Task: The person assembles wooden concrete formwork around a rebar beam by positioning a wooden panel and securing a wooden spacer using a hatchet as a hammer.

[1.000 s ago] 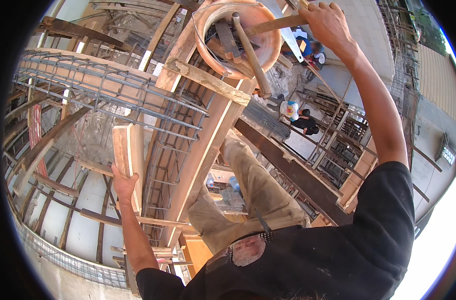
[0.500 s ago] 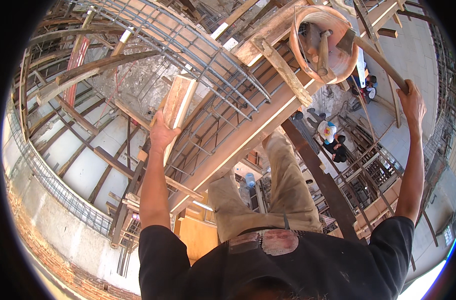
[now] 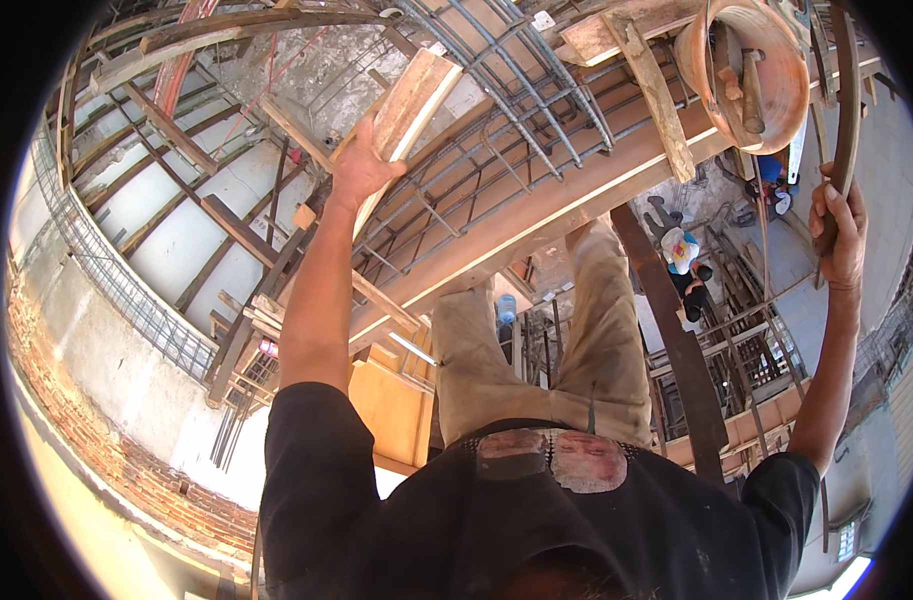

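My left hand (image 3: 364, 170) is closed round the side of a pale wooden form board (image 3: 412, 98) that stands up beside the rebar cage. Its thumb lies across the near face. Off to the right, my right hand (image 3: 840, 222) grips the wooden handle (image 3: 846, 90) of a hatchet, held nearly upright. The hatchet's head is out of the picture now; the earlier frame shows its dark blade. Left of that handle stands an orange-brown bucket (image 3: 798, 88), with a hammer (image 3: 751, 95) and other wooden-handled tools in it.
The rebar cage (image 3: 476, 165) runs diagonally between wooden form boards (image 3: 536, 232). A short plank (image 3: 648, 95) crosses the formwork. Far below, a person in a white cap (image 3: 679, 250) and another person (image 3: 774, 180) are beside stacked timber. A dark beam (image 3: 666, 320) slopes past my legs.
My right hand has swung the hatchet from beside the bucket to upright, taking its head out of view. My left hand keeps its hold on the board. The whole view has shifted.
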Demonstrator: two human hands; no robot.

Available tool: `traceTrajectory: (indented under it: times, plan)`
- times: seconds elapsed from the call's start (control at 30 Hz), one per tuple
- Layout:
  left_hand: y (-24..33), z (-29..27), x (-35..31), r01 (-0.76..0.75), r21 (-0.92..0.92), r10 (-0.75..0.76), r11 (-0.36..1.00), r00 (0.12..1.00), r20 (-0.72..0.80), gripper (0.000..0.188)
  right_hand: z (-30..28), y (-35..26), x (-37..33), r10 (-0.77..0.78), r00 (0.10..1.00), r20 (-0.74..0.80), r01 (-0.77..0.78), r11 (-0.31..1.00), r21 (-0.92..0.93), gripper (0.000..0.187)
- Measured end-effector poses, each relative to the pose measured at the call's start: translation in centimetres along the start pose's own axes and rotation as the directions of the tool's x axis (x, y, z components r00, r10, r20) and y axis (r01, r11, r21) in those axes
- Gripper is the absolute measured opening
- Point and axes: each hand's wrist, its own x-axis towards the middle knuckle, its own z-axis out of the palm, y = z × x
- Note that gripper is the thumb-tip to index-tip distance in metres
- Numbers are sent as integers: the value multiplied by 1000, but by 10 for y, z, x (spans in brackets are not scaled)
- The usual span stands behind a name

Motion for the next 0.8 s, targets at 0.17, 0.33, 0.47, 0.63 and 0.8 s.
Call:
traceTrajectory:
  times: [0.17, 0.33, 0.47, 0.63, 0.8]
  plan:
    - [-5, 4, 8, -47, -46, 47, 998, 999, 6, 99, 82, -26, -30, -133, 925, 356, 72, 981, 179, 50]
    - [7, 17, -7, 81, 115, -59, 990, 982, -178, 96, 174, -14, -56, 44, 899, 435, -15, 997, -70, 53]
    - [32, 17, -13, 233, 88, -198, 968, 934, -299, 75, 223, -15, -65, 227, 833, 504, -135, 968, -213, 38]
    - [4, 35, -11, 66, -108, -103, 992, 916, -388, 65, 275, -28, -64, 206, 835, 510, -73, 960, -269, 35]
    - [3, 44, -12, 8, -146, -81, 989, 860, -504, 64, 317, -67, -34, 104, 847, 521, 40, 965, -258, 39]
